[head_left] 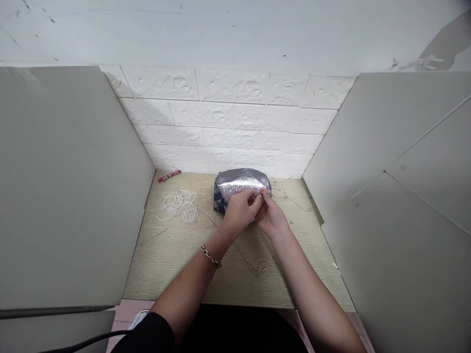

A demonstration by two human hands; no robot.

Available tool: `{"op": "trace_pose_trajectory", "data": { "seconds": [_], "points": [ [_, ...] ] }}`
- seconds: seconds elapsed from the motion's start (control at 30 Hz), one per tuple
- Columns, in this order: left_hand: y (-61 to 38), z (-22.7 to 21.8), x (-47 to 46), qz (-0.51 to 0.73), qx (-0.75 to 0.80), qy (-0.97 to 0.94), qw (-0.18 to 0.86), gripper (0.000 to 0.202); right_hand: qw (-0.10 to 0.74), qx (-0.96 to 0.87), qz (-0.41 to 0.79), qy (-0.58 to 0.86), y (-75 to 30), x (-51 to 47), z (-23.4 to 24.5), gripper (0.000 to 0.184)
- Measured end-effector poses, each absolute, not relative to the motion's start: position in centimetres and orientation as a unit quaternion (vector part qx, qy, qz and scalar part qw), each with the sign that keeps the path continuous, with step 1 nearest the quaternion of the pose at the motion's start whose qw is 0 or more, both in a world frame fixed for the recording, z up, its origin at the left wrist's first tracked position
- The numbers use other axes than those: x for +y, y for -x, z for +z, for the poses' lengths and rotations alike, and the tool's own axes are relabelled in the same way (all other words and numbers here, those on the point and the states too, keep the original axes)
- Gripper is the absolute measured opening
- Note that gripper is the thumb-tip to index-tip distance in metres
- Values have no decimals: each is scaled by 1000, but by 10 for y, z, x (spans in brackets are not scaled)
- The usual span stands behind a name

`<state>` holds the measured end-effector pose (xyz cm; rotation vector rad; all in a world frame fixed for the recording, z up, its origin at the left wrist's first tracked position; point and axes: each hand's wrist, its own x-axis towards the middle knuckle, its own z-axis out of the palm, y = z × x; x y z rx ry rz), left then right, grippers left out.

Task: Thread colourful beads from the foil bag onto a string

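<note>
My left hand [240,210] and my right hand [273,214] meet with fingertips pinched together at the middle of the table. Whatever lies between the fingers is too small to make out. Right behind them stands a dark blue patterned pouch [220,202] with a shiny top and a glittery mass of small pink and silver pieces at its front. A thin beaded strand [245,255] passes beneath my left forearm and ends in a small coil near the front. Left of the pouch, white bead strings [178,205] lie in loose loops.
At the back left lies a small red object [169,176]. Thin pale strands [294,200] lie right of the pouch. A thin needle-like rod [152,237] rests near the left edge. Grey panels [66,186] flank the wooden table [165,279], with a white brick-patterned wall [231,115] behind.
</note>
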<state>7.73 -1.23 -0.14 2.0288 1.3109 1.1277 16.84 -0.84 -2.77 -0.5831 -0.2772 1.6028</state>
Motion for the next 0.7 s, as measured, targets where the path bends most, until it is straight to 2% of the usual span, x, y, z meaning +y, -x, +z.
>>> {"op": "trace_pose_trajectory", "data": {
  "seconds": [0.7],
  "points": [
    [-78,-2,-12,400,490,-746,210,25,648,-136,709,243,-168,-8,-29,7]
  ]
}}
